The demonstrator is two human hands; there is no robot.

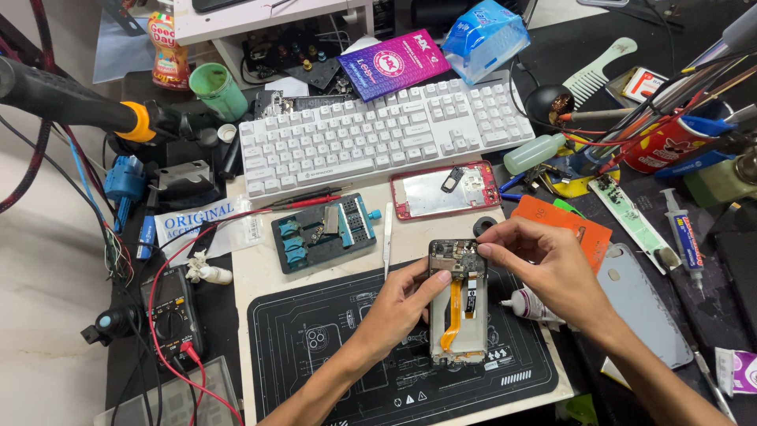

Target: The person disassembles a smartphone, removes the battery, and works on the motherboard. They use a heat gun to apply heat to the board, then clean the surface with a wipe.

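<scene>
An opened phone point(459, 304) lies back-up on a black work mat point(331, 347), its circuit board at the top and an orange flex cable running down its middle. My left hand point(398, 304) grips the phone's left edge, thumb resting near the top of the board. My right hand point(544, 268) comes in from the right with its fingertips pinched at the phone's upper right corner. Whether a small part sits between those fingertips cannot be told.
A white keyboard point(378, 134) lies behind. A red phone frame point(445, 191), a blue-and-black board holder point(323, 230), white tweezers point(388, 237), a glue tube point(532, 306), a grey back cover point(643, 312), a multimeter point(169, 315) with red leads and cluttered tools surround the mat.
</scene>
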